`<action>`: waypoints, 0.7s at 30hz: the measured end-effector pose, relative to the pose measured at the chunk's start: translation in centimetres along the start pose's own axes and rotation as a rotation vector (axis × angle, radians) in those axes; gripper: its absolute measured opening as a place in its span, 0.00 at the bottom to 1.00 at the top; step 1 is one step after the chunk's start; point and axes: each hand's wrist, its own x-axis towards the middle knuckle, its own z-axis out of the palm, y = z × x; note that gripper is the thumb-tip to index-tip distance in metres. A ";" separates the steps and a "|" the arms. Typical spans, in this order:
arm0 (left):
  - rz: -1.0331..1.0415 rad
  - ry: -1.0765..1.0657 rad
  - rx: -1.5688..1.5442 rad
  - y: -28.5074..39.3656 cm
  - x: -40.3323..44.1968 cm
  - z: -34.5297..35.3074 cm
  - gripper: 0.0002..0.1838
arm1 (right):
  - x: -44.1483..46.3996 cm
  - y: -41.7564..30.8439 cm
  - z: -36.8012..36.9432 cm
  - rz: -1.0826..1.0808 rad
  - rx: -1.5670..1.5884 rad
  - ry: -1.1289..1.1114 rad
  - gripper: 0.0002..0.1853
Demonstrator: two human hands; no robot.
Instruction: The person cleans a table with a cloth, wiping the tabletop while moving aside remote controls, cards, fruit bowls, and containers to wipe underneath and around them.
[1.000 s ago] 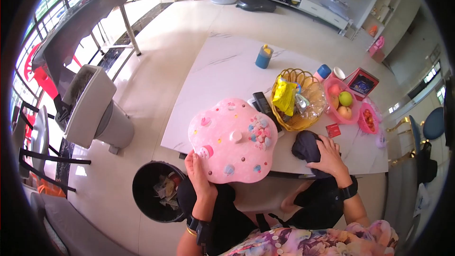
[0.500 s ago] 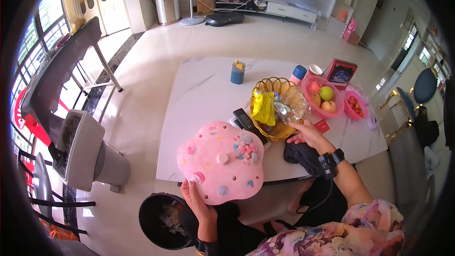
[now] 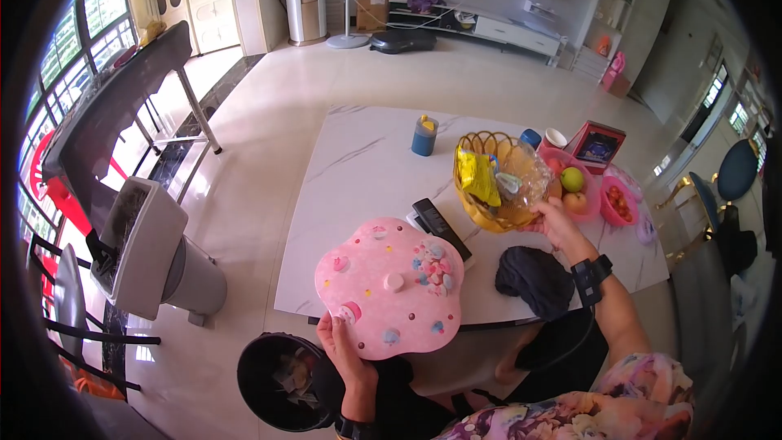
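Observation:
My left hand (image 3: 346, 350) is closed on the near left edge of a pink flower-shaped lid (image 3: 366, 265). The lid has a small round knob and cartoon decorations, and it extends over the table's front edge. My right hand (image 3: 558, 226) is closed on the near right rim of a yellow woven basket (image 3: 481, 216). Inside the basket lie a yellow packet (image 3: 479, 179) and clear crinkled plastic (image 3: 533, 171). Between lid and basket rests a black handset-like device (image 3: 440, 224). A dark cloth (image 3: 533, 281) lies below my right hand.
Behind the basket are a pink fruit bowl (image 3: 588, 210), a bowl of small red fruit (image 3: 619, 204), a paper cup (image 3: 555, 138) and a red-framed display (image 3: 597, 145). A blue container (image 3: 424, 137) stands toward the back of the marble-patterned table (image 3: 350, 155). A black bin (image 3: 257, 403) sits at lower left.
My right hand has closed on the basket's rim and shifted it away and slightly right, uncovering more of the black device and dark cloth. My left hand keeps the lid. The view has shifted slightly.

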 end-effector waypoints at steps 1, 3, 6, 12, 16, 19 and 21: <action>0.007 0.005 0.023 -0.1 0.1 -0.1 0.17 | 0.3 -0.9 0.1 -0.035 0.005 0.006 0.17; 0.003 0.010 0.020 0.1 0.0 0.2 0.17 | 2.4 -2.3 -0.1 -0.062 0.015 0.000 0.16; -0.008 0.012 -0.007 0.3 -0.2 0.2 0.16 | 6.6 -4.2 0.3 -0.153 0.102 -0.024 0.18; -0.025 0.006 -0.033 0.5 -0.2 0.3 0.15 | 14.5 -6.6 2.9 -0.133 0.139 0.029 0.21; -0.028 0.008 0.009 0.6 -0.2 0.3 0.18 | 18.6 -3.7 3.2 -0.083 0.179 0.037 0.18; -0.008 0.001 0.038 0.5 -0.2 0.2 0.18 | 19.5 -1.3 3.8 -0.051 0.237 0.102 0.19; -0.009 0.007 0.055 0.6 -0.3 0.4 0.18 | 19.8 0.2 3.7 -0.064 0.198 0.112 0.20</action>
